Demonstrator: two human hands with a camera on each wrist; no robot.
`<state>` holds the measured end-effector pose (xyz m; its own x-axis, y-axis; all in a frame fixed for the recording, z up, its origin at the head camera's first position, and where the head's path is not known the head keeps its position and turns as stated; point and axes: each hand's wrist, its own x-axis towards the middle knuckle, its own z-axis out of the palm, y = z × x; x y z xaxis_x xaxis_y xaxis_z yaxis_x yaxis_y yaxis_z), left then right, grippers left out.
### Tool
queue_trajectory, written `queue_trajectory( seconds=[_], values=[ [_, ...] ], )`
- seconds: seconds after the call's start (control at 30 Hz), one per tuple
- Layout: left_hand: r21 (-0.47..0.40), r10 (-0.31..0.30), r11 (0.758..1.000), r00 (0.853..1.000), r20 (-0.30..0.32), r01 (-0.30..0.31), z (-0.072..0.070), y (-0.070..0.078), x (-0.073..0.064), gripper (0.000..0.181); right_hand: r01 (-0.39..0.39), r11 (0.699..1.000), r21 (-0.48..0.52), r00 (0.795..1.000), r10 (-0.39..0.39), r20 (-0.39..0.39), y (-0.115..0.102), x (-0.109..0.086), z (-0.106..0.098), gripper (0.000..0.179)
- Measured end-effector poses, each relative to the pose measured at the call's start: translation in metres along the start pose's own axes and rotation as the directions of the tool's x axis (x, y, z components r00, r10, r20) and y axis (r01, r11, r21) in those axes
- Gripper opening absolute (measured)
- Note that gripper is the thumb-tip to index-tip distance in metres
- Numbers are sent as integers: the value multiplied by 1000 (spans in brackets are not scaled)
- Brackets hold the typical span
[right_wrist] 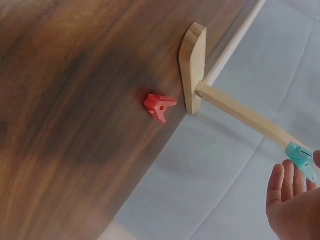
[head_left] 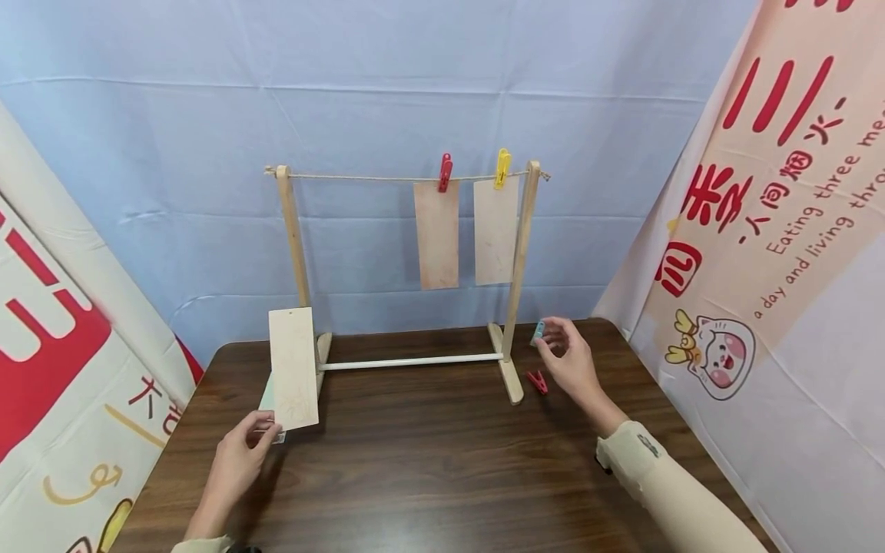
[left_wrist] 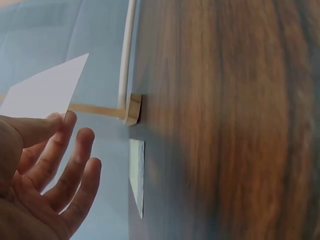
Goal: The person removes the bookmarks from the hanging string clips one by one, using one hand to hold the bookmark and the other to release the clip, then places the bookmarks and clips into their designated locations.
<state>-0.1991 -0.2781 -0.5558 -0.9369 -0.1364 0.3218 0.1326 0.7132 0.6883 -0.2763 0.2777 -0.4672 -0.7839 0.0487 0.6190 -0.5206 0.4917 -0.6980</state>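
Observation:
My left hand (head_left: 238, 461) pinches a pale rectangular card (head_left: 293, 369) by its lower corner, between thumb and forefinger. The card stands upright above the table, with a small hole near its top edge. In the left wrist view the other fingers of that hand are spread below the card (left_wrist: 47, 90). My right hand (head_left: 568, 357) holds a teal clothespin (head_left: 538, 332) at the fingertips, beside the rack's right post. The right wrist view shows the teal clothespin (right_wrist: 301, 160) by the thumb and fingers. A red clothespin (right_wrist: 158, 106) lies on the table below that hand.
A wooden rack with a string (head_left: 359, 178) across its top stands at the table's back. Two cards (head_left: 437, 238) hang on its right half, under a red clothespin (head_left: 445, 173) and a yellow clothespin (head_left: 502, 169). A pale green sheet (left_wrist: 136, 172) lies by the left foot.

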Motion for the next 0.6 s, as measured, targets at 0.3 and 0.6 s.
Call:
queue_trajectory(
  seconds=[0.3,0.6],
  values=[
    [31,-6,999,1000,-21,7,-10,-6,0,18,-43,999,-10,999,43,-13,47,-4,-2,40],
    [41,-25,999,999,-28,26,-15,-17,-4,19,-82,997,-4,997,82,13,56,-13,-7,37]
  ],
)
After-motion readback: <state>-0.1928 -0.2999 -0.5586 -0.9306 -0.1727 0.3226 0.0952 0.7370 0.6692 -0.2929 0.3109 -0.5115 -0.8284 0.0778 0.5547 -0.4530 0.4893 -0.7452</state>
